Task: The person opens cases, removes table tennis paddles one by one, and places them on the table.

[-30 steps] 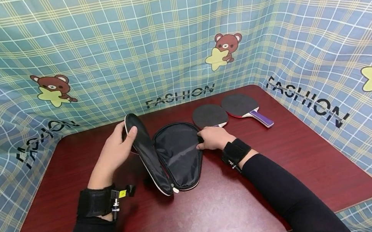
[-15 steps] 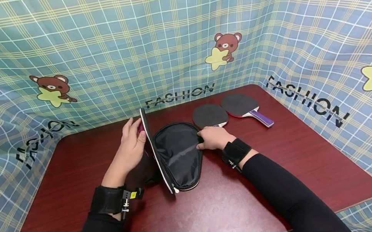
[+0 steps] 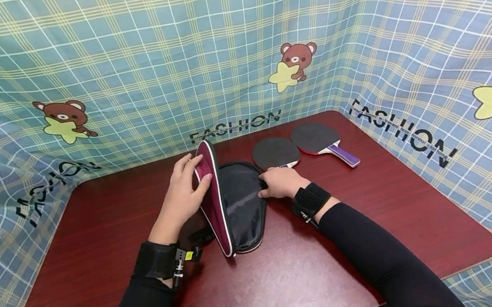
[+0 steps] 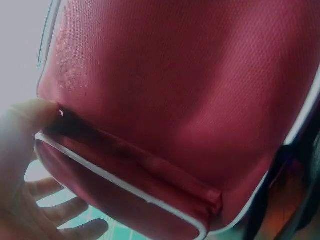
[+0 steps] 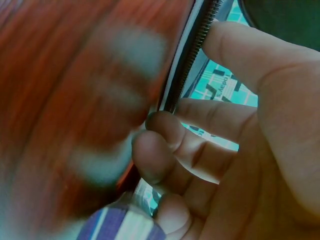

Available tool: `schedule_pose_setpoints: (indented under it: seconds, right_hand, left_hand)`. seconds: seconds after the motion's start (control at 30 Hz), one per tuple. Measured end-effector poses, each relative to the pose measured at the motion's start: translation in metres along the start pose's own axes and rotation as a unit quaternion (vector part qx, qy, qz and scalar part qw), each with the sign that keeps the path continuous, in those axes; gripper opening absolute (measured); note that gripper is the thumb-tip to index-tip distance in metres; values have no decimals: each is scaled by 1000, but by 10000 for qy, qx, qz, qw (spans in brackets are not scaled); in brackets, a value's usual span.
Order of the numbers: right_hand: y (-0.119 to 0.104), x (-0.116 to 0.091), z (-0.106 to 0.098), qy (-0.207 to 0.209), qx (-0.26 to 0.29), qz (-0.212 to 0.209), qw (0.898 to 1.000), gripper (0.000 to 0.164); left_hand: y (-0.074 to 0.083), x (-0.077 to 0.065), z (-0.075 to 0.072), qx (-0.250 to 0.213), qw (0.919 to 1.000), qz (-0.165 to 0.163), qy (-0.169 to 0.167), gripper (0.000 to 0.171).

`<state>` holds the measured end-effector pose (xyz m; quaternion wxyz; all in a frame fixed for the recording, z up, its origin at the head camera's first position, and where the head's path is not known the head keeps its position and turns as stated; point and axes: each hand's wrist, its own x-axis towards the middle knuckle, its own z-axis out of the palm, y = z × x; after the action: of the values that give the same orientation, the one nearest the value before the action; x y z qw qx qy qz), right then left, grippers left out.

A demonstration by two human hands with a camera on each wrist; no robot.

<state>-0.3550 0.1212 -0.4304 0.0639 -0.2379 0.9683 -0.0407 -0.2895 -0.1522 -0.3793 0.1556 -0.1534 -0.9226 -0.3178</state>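
Observation:
A table tennis paddle case (image 3: 243, 202) lies unzipped on the table, its black lining facing up. Its maroon cover (image 3: 214, 206), edged in white, stands nearly upright at the left side. My left hand (image 3: 181, 192) touches the maroon outside of that cover with thumb and extended fingers. In the left wrist view, the thumb lies by a pocket (image 4: 120, 175) and the fingers spread loosely past the edge. My right hand (image 3: 283, 181) pinches the case's right rim; the right wrist view has the zipper teeth (image 5: 197, 47) between thumb and fingers.
Two black-faced table tennis paddles lie at the back right. The nearer paddle (image 3: 275, 152) has its handle mostly hidden by my right hand; the farther paddle (image 3: 315, 138) points its purple handle forward. A plaid cloth (image 3: 148, 73) hangs behind the dark red table (image 3: 112, 231).
My left hand has swung the cover rightward, from leaning left to just past upright, so its maroon outside now shows. It went from gripping the edge to pushing. The right hand stays put.

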Motion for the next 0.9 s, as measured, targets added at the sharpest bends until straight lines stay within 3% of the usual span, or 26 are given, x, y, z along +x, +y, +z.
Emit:
schedule_pose_setpoints:
  seconds: [0.37, 0.77, 0.9]
  right_hand:
    - [0, 2, 0, -4, -43, -23, 10000, 59]
    - [-3, 1, -1, 114, -34, -56, 9999, 54]
    - [-5, 1, -1, 155, -102, -191, 9996, 46]
  left_hand:
    - [9, 11, 13, 246, 9995, 156, -102, 53]
    - [20, 18, 30, 552, 9967, 91, -587, 56]
    - [23, 18, 34, 738, 9941, 67, -787, 61]
